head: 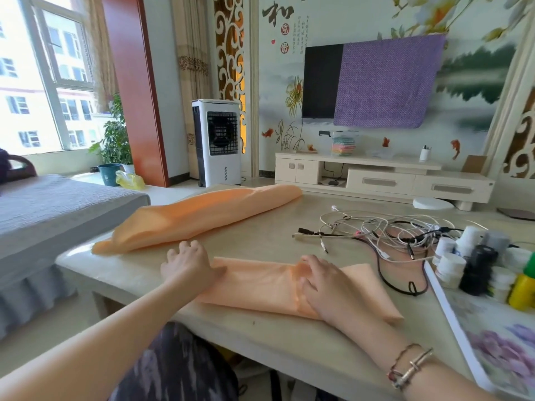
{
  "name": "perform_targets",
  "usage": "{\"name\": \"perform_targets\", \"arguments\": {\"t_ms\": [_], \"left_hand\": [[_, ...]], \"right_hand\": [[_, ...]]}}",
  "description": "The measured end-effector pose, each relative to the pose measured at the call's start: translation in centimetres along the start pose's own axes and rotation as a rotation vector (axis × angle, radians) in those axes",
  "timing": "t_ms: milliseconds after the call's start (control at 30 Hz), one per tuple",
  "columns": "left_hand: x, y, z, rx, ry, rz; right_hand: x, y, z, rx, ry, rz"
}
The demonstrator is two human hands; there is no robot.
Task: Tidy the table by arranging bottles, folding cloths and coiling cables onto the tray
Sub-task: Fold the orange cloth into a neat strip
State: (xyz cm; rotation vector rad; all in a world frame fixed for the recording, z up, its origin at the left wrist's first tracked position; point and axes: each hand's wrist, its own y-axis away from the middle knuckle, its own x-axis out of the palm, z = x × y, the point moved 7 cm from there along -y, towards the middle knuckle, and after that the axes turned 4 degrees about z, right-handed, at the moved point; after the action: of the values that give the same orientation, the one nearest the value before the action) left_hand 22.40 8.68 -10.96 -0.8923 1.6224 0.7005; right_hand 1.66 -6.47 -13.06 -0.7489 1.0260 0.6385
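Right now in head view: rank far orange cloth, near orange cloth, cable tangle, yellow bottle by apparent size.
1. far orange cloth
2. near orange cloth, though nearness to the camera inflates it
3. cable tangle, spread loosely, so close to 2
4. yellow bottle, cut off by the frame edge

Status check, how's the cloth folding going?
Left hand and right hand flat on near cloth, mid-fold. Second cloth waiting behind. Cables still tangled, bottles on tray.

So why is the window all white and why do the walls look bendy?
Head view: daylight overexposes the window, washing it out; the wide-angle lens bows the door frame and table edge; the bottles on the tray look slightly blurred at the frame's right edge, while the peach cloth under both hands stays fairly sharp.
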Motion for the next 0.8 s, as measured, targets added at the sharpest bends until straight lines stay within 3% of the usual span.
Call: {"name": "perform_targets", "arguments": {"t_ms": [367, 567, 667, 800], "left_hand": [[1.0, 0.0, 1.0, -0.074, 0.019, 0.213], [0.9, 1.0, -0.4, -0.007, 0.060, 0.236], [-0.6, 1.3, -1.6, 0.093, 0.261, 0.171], [-3.0, 1.9, -3.0, 0.170, 0.912, 0.249]], "right_hand": [[-1.5, 0.9, 1.1, -0.059, 0.068, -0.172], [-0.2, 0.7, 1.6, -0.114, 0.070, 0.013], [0.5, 0.8, 1.9, -0.145, 0.160, 0.063], [1.3, 0.8, 1.9, -0.179, 0.239, 0.125]]}}
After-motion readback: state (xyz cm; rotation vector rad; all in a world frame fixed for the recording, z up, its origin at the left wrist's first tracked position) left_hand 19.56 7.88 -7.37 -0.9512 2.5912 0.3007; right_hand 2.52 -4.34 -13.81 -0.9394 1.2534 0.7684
